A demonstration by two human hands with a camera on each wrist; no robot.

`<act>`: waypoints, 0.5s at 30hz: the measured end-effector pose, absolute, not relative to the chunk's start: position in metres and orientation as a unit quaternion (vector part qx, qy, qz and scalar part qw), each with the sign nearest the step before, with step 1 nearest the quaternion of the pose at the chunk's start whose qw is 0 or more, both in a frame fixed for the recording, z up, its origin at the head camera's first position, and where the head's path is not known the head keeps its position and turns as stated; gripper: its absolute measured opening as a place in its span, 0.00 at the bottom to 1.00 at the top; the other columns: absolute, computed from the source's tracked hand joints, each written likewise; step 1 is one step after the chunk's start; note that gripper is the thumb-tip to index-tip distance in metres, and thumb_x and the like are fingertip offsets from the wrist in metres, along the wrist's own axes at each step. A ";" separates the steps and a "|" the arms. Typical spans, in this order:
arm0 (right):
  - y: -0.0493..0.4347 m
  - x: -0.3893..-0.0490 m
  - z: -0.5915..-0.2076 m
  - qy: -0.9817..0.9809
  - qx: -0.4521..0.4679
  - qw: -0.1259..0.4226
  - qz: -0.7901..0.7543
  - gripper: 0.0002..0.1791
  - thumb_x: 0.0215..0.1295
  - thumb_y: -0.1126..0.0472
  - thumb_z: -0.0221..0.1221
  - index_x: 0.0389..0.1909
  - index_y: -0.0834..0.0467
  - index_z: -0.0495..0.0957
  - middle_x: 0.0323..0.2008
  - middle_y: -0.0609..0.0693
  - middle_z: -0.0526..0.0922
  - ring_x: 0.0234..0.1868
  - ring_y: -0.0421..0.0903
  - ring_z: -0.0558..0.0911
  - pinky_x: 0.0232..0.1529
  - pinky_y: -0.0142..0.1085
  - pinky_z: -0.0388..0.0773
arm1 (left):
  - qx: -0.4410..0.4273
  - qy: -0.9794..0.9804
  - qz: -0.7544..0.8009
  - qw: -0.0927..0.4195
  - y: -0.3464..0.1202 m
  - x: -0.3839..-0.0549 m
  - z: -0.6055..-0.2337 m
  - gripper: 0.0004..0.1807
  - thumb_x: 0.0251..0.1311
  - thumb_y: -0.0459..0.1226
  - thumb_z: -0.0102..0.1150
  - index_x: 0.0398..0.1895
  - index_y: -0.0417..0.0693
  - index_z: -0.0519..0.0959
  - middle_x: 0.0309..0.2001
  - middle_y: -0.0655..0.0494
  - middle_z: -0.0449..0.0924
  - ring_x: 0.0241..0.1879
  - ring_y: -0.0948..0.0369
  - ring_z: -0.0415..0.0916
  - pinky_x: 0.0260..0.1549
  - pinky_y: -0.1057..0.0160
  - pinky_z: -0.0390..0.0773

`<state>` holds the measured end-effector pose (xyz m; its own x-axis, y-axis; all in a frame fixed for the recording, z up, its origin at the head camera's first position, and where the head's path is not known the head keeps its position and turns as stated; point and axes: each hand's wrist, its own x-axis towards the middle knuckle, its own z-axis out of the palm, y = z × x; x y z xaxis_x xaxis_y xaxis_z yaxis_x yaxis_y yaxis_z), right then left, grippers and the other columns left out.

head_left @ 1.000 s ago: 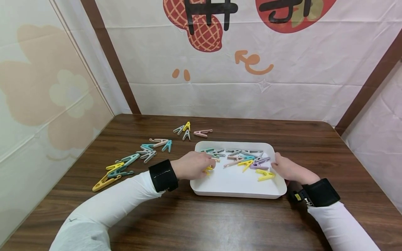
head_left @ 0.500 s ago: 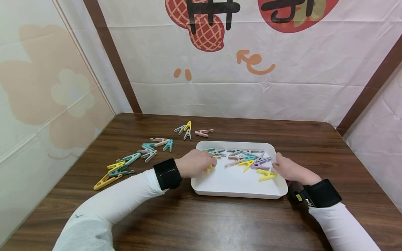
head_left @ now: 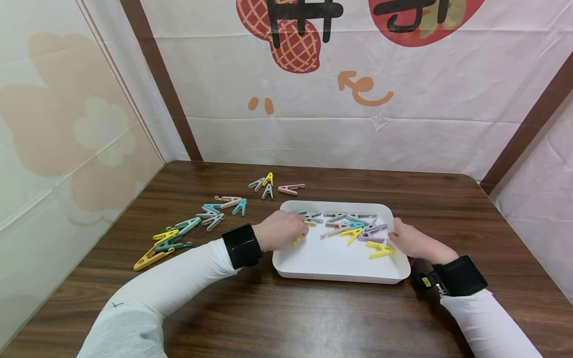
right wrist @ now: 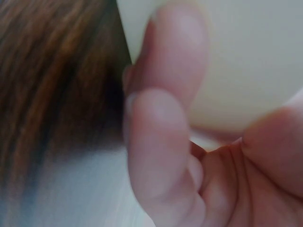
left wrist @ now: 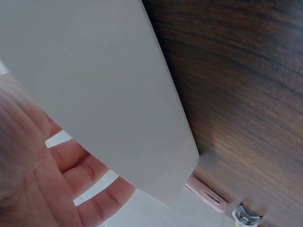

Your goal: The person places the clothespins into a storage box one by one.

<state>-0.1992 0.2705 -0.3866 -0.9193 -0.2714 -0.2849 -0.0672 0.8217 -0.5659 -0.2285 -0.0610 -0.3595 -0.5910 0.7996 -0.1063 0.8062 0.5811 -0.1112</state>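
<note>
"Contact?"
"My left fingers (head_left: 300, 226) curl over a yellow plastic clothespin (head_left: 299, 240) at nine o'clock in the white rectangular tray (head_left: 335, 261); I can't tell whether they pinch it. My right fingers (right wrist: 158, 142) grip its three-o'clock end."
"Outside?"
"Multicoloured plastic clothespins (head_left: 191, 226), nine to eleven o'clock, on the brown wood-grain bench (head_left: 268, 318)."

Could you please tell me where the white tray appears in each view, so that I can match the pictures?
Head: the tray sits right of centre, below the middle.
Left wrist: the tray spans from the upper left to the centre.
Right wrist: the tray, blurred, fills the upper right, partly behind the fingers.
Shared landmark: the brown table, seen past the tray's edge in all three.
</note>
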 end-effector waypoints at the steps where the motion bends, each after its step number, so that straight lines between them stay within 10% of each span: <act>1: 0.271 -0.199 -0.387 0.937 -0.090 0.180 -0.285 0.25 0.75 0.65 0.43 0.62 0.79 0.48 0.37 0.67 0.73 0.18 0.48 0.75 0.17 0.40 0.75 | 0.452 0.889 -0.073 0.020 -0.061 -0.229 -0.360 0.12 0.57 0.29 0.66 0.42 0.52 0.85 0.40 0.59 0.80 0.38 0.61 0.72 0.29 0.66 0.70; 15: 0.271 -0.200 -0.387 0.938 -0.090 0.182 -0.282 0.26 0.75 0.65 0.43 0.63 0.79 0.47 0.38 0.68 0.72 0.18 0.48 0.75 0.17 0.40 0.75 | 0.446 0.895 0.024 -0.022 -0.087 -0.221 -0.350 0.14 0.55 0.32 0.68 0.46 0.50 0.83 0.41 0.55 0.80 0.39 0.61 0.75 0.30 0.64 0.74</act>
